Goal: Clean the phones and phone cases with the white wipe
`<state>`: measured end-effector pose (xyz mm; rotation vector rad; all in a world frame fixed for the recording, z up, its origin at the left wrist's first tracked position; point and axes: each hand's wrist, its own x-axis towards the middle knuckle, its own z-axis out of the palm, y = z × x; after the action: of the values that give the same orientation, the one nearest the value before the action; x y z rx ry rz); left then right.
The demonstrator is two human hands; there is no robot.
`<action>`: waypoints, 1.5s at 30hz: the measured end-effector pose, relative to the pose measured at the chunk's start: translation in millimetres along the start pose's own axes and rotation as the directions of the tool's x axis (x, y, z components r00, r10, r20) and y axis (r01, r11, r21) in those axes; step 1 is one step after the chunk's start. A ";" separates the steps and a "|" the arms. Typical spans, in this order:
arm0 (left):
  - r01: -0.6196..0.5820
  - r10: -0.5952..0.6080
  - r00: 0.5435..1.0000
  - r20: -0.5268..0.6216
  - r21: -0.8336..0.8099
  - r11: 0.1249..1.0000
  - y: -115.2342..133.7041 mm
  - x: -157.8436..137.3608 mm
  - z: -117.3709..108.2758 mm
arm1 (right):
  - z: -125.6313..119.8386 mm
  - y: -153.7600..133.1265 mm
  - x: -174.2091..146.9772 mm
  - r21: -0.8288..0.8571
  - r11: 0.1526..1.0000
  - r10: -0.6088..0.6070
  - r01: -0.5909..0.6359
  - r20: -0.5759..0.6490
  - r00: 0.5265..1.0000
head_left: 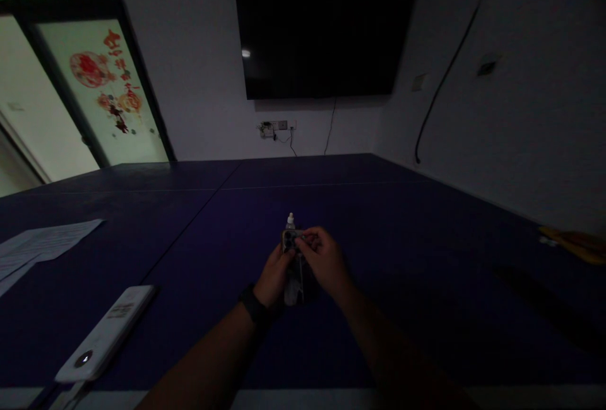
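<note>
A phone (292,283), its back with the camera lenses turned up toward me, is at the middle of the blue table. My left hand (274,274), with a dark watch on the wrist, is closed around the phone's left side. The fingers of my right hand (326,261) are pinched together at the phone's upper right, close to the lenses. Whatever lies between those fingertips is too small and dark to make out. Just beyond the phone stands a small clear bottle (290,221) with a white tip. Dim light hides the phone's finer details.
A white power bank (106,337) with a cable lies at the left front of the blue table (402,239). Printed papers (42,244) lie farther left. A yellow item (577,244) sits at the right edge. A large dark television (326,34) hangs on the far wall.
</note>
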<state>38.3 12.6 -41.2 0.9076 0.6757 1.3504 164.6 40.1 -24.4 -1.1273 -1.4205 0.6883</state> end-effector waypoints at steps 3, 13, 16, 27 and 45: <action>0.021 -0.021 1.000 0.005 -0.045 0.999 0.1 -0.1 1.2 | -5.8 5.1 8.3 -0.020 0.999 0.035 -0.035 -0.013 0.999; 0.066 -0.065 0.998 0.009 -0.042 0.997 -13.9 7.1 -2.9 | -16.0 21.8 18.8 0.094 0.969 0.208 -0.228 0.187 0.960; 0.062 -0.062 0.998 -0.002 0.058 0.996 -12.6 8.3 -5.0 | -19.1 25.0 20.3 0.083 0.966 0.219 -0.244 0.230 0.948; 0.139 -0.136 0.990 -0.035 0.373 0.917 -2.3 23.4 -33.9 | -18.2 23.2 35.6 -0.226 0.959 0.248 -0.169 0.391 0.886; 0.180 -0.160 0.983 -0.085 0.538 0.823 4.4 36.3 -48.4 | 7.6 17.1 79.0 -0.497 0.868 0.371 0.001 0.648 0.665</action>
<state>-0.3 55.9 -58.7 1.2416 1.1797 1.0233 169.3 119.7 -9.3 -1.4730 -2.2681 1.0690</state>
